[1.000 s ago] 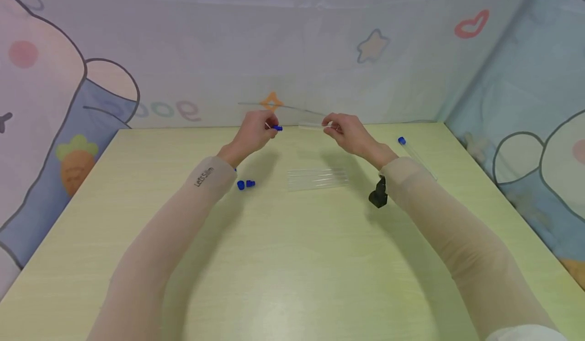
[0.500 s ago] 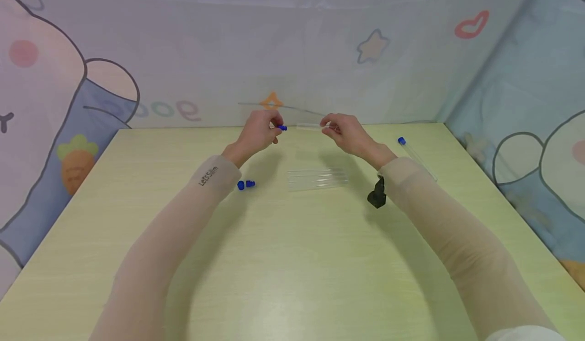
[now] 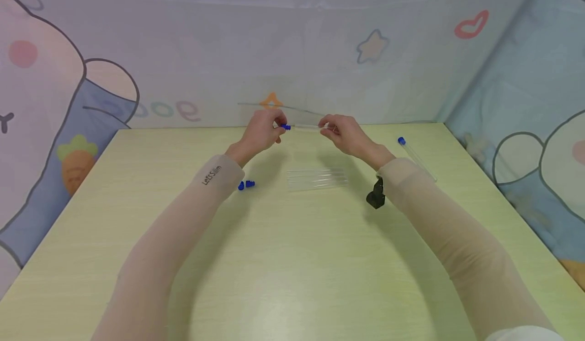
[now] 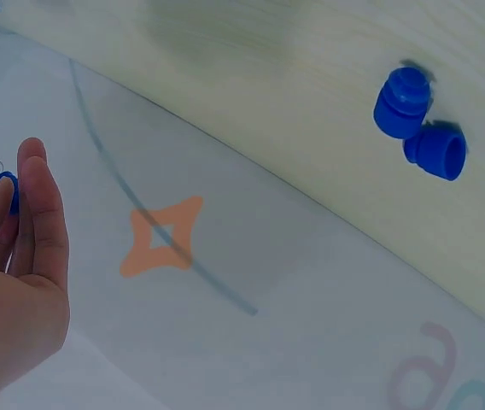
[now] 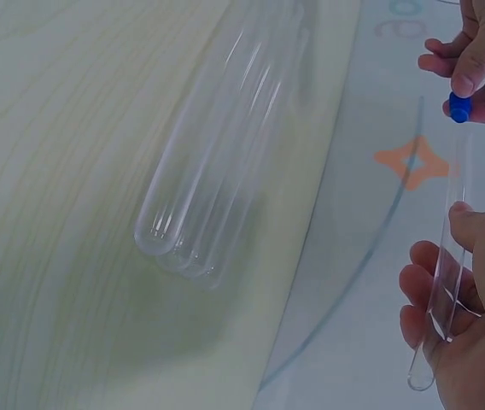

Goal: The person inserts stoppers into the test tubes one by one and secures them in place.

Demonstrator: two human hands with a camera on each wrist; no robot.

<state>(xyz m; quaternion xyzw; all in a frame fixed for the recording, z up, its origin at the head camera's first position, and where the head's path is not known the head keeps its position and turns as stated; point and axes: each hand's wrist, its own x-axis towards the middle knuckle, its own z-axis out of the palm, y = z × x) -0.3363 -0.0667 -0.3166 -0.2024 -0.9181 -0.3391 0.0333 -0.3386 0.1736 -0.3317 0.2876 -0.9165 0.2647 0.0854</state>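
Observation:
My left hand (image 3: pixel 262 130) pinches a blue test tube cap (image 3: pixel 286 127) between thumb and fingers. In the right wrist view this cap (image 5: pixel 459 108) lies in line with the mouth of a clear test tube (image 5: pixel 447 286), a small gap apart. My right hand (image 3: pixel 345 132) grips that tube, its rounded end lying by the palm and its mouth facing left. Both hands are raised near the table's back edge. Two more blue caps (image 4: pixel 402 101) lie together on the table near my left sleeve.
Several clear test tubes (image 3: pixel 317 179) lie side by side mid-table, below the hands. At the right lies a tube with a blue cap (image 3: pixel 418 159). A black object (image 3: pixel 376 196) shows by my right cuff. A printed cloth (image 3: pixel 205 36) stands behind the table (image 3: pixel 292 260).
My left hand has moved right with the blue cap, closing the distance to the tube's mouth. My right hand and its tube have shifted slightly left.

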